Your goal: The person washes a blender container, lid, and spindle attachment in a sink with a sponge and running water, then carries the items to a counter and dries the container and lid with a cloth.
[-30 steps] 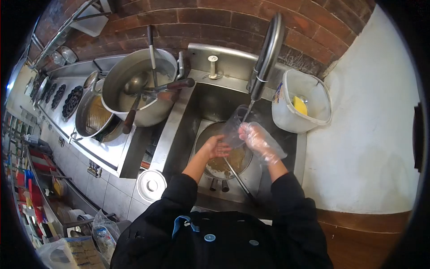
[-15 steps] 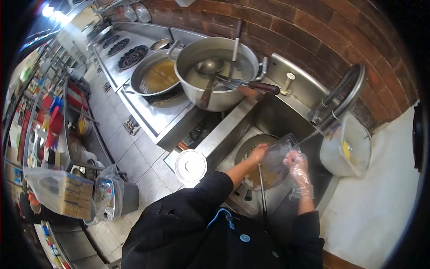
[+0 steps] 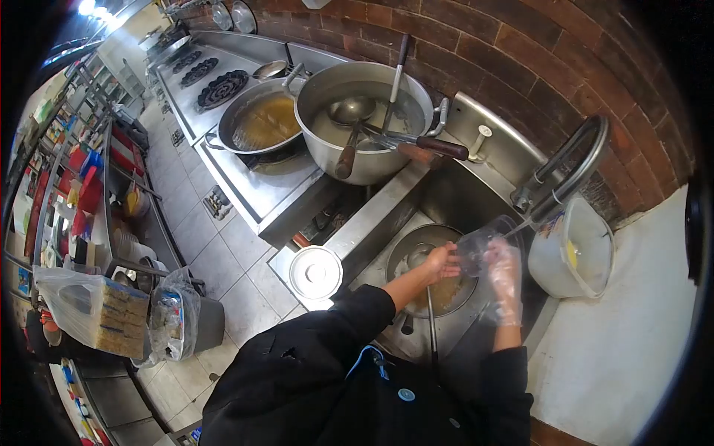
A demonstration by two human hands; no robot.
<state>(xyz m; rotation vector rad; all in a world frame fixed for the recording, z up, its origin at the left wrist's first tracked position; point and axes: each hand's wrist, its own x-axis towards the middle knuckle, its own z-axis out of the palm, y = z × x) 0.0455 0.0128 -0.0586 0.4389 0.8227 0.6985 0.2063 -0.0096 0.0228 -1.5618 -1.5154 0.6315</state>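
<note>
In the sink [image 3: 476,331], under the faucet [image 3: 587,156], a clear plastic container [image 3: 473,251] is tilted over a round metal pot [image 3: 394,262]. My bare left hand [image 3: 440,264] grips the container's left edge. My right hand [image 3: 503,279], in a clear plastic glove, is at the container's right side; its fingers are blurred by motion, so their grip is unclear. A thin stream of water falls from the faucet beside the container. Cloudy water and a long-handled utensil [image 3: 432,327] are in the metal pot, the handle slanting toward me.
A big pot [image 3: 316,145] with ladles and other handled tools stands left of the sink, beside a wide pan [image 3: 223,137] of yellowish liquid. A white lid [image 3: 315,273] lies on the near ledge. A whitish plastic bucket [image 3: 547,256] sits at the right.
My left hand has moved slightly right and its fingers have spread along the container. The container has turned and shifted a little right and up. My right hand has shifted slightly right.
</note>
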